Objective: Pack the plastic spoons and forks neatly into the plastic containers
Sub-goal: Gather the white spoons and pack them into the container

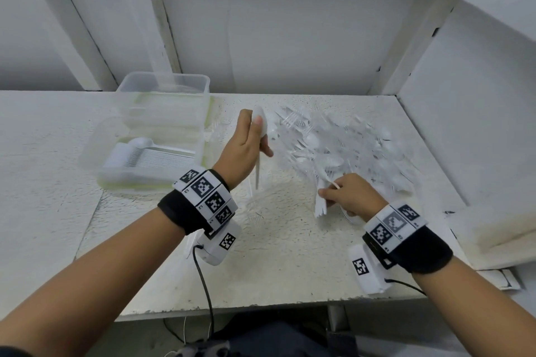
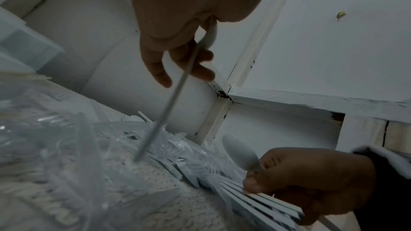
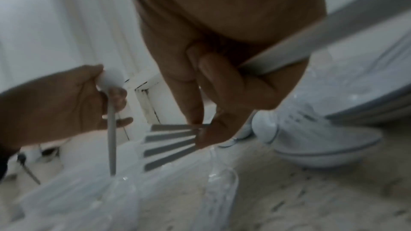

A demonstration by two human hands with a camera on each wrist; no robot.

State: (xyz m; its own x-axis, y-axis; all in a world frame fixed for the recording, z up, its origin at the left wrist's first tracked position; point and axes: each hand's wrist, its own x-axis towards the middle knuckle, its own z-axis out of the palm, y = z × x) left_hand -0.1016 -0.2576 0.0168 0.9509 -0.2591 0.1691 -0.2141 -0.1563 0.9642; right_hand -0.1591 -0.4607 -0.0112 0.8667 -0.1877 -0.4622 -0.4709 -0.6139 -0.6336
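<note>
My left hand (image 1: 257, 136) holds one white plastic spoon (image 1: 257, 153) upright above the table, bowl up and handle pointing down; the spoon's handle (image 2: 169, 101) also shows in the left wrist view. My right hand (image 1: 329, 194) pinches a small bunch of white cutlery (image 1: 320, 207) with its handles (image 3: 171, 143) fanned out, at the near edge of a loose pile of white and clear spoons and forks (image 1: 348, 142). To the left, a clear container (image 1: 116, 180) holds a neat row of white spoons (image 1: 150, 155).
An empty clear container (image 1: 165, 87) stands on other containers behind the filled one. Clear plastic wrap lies under the pile. A white foam block (image 1: 490, 238) sits at the right. White walls close the back and right; the table's front edge (image 1: 232, 310) is near me.
</note>
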